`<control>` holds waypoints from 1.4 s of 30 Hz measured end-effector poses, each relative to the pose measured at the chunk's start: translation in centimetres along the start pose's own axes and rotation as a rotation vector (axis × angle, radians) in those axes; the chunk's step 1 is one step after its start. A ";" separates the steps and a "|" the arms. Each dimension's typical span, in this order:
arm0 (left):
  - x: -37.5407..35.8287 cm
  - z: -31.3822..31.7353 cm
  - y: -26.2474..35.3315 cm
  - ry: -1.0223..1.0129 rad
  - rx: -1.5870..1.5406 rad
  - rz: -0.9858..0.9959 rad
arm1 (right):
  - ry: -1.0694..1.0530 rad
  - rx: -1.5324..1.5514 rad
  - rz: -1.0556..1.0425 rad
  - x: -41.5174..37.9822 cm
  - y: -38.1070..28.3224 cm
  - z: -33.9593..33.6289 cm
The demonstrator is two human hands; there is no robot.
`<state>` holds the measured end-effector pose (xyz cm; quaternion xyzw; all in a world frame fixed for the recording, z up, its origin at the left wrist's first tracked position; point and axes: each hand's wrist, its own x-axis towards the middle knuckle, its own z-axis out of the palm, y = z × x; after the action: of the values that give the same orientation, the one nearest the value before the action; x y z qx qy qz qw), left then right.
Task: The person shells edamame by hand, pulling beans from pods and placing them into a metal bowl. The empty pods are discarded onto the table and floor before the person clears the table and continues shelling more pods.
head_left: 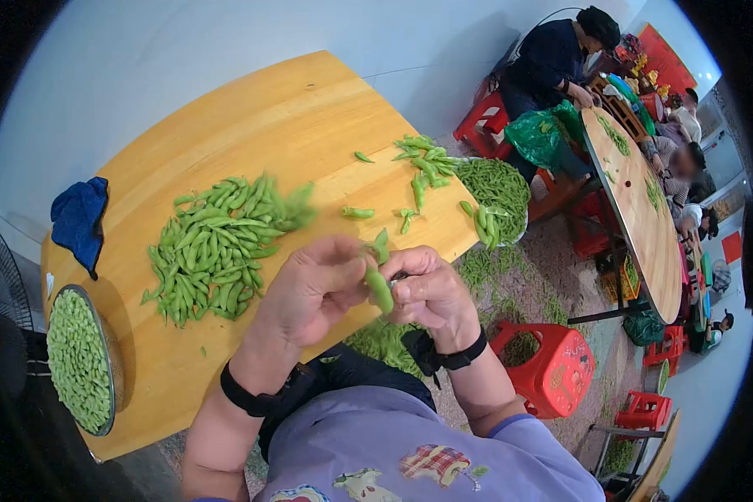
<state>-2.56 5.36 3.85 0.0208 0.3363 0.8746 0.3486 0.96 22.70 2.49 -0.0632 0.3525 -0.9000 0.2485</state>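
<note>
Both hands meet in front of my chest, above the near edge of the wooden table. My left hand (322,280) is closed, pinching a green edamame pod (380,291) between thumb and fingers. Another bit of green pod (381,246) sticks up above those fingertips. My right hand (433,289) is closed right beside the pod. A small dark, shiny thing shows at its fingertips, too small to name. Behind my left hand lies a large heap of edamame pods (217,243), its right side blurred.
A bowl of shelled beans (79,360) and a blue cloth (79,219) are on the left of the table (309,109). Loose pods (427,163) lie near a basin of green pods (494,197). A red stool (552,368) stands right. Other people sit at another table (644,234).
</note>
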 end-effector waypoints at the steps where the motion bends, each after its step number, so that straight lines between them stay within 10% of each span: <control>1: 0.0 -0.5 0.1 -0.008 0.001 -0.017 | -0.033 0.103 0.027 0.0 0.2 0.1; 7: 0.1 -0.3 -0.6 0.163 0.509 0.091 | 0.337 -1.502 -0.441 0.0 0.3 3.4; 17: -0.2 -1.3 -0.4 0.121 0.390 0.010 | 0.358 -0.314 -0.020 -0.1 0.7 1.6; 28: 0.2 -2.5 -1.7 0.305 0.157 -0.045 | 0.481 -1.643 -0.797 1.9 4.9 2.4; 42: 0.4 -2.7 -1.7 0.305 0.210 -0.026 | 0.474 -1.447 -0.597 2.0 4.5 2.2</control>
<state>-2.59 4.94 0.64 -0.0803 0.4748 0.8232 0.3009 1.67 17.58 0.97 -0.1073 0.8576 -0.4676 -0.1852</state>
